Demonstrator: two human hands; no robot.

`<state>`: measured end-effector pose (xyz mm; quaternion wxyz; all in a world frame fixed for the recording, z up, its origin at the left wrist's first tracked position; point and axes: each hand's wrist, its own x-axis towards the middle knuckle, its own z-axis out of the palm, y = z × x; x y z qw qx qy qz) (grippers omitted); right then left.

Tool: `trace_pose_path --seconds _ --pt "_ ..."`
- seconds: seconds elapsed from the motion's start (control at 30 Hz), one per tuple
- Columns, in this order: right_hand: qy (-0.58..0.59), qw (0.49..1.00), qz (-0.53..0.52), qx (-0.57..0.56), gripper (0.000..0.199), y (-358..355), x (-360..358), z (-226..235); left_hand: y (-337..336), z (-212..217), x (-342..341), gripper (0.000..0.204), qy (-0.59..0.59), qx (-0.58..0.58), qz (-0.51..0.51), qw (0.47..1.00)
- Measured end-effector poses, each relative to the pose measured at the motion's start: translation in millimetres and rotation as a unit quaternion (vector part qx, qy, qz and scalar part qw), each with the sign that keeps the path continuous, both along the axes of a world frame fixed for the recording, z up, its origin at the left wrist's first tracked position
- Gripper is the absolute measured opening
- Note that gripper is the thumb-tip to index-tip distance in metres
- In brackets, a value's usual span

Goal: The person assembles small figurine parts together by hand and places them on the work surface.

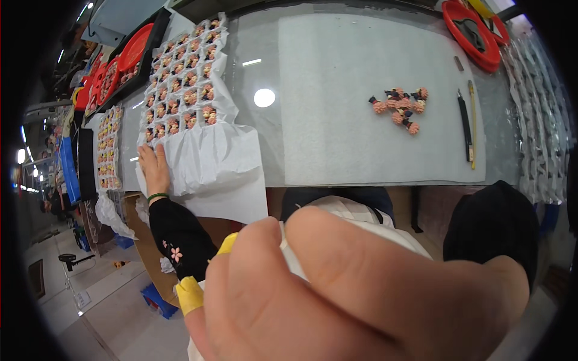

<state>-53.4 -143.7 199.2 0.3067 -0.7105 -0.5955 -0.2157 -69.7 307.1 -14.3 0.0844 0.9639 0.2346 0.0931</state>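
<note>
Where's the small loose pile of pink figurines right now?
In the head view, the loose pile of pink figurines lies on the white mat, right of centre, just left of the black pen and yellow pencil.

Glass-topped table [271,150] carrying a white mat [361,138], white paper [211,162] lying at left, figurines [402,107] and pens [467,123] resting on the mat.

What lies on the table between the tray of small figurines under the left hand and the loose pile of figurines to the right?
Head view: between the tray and the pile lies only a bare white mat.
</note>
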Motion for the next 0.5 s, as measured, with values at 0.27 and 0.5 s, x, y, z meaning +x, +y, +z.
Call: trace_pose_path --seconds 0.27,0.5 --pt "0.126 0.974 0.033 -0.187 0.026 -42 19 -71 -74 77 -17 0.044 -0.088 0.224 -0.002 0.971" --pt "0.119 0.951 -0.264 -0.112 0.031 -61 86 -135 -237 81 18 0.02 -0.152 -0.263 -0.245 0.921"
